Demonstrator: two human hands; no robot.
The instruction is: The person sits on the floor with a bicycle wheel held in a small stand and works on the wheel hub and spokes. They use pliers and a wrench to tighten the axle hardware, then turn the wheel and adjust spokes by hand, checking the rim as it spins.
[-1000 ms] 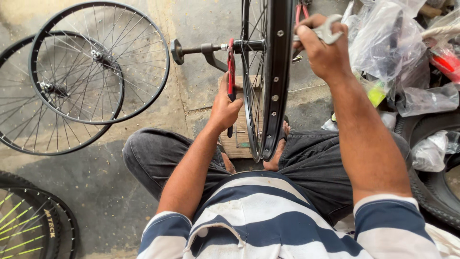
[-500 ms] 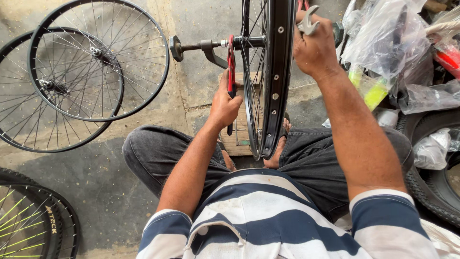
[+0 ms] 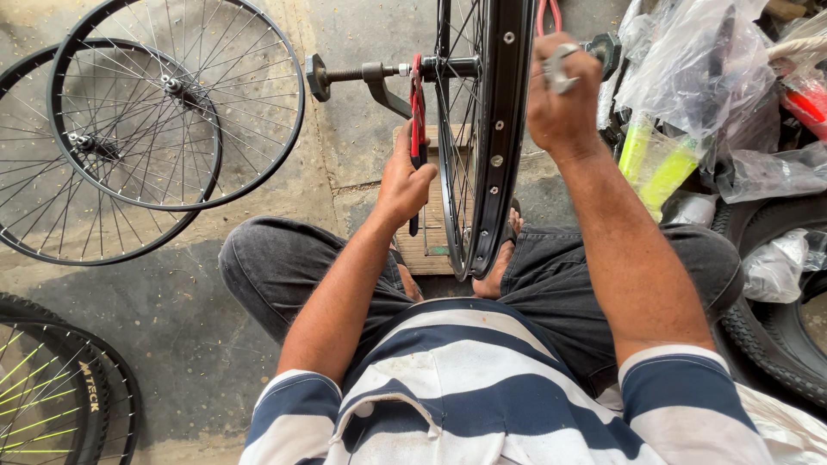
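Head view, black rim (image 3: 498, 129) between hands, left hand (image 3: 403, 176) gripping red truing stand arm (image 3: 417, 112), right hand (image 3: 564, 103) clenching spoke wrench (image 3: 558, 67)

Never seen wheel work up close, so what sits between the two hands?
In the head view, the black rim and its spokes stand upright between the left hand and the right hand.

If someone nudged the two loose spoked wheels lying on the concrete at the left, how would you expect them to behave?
The two loose wheels lie flat and overlapping on the concrete floor, so they would probably slide or scrape rather than roll. Thin rims and spokes suggest they are light for their size. The upper one would likely shift first.
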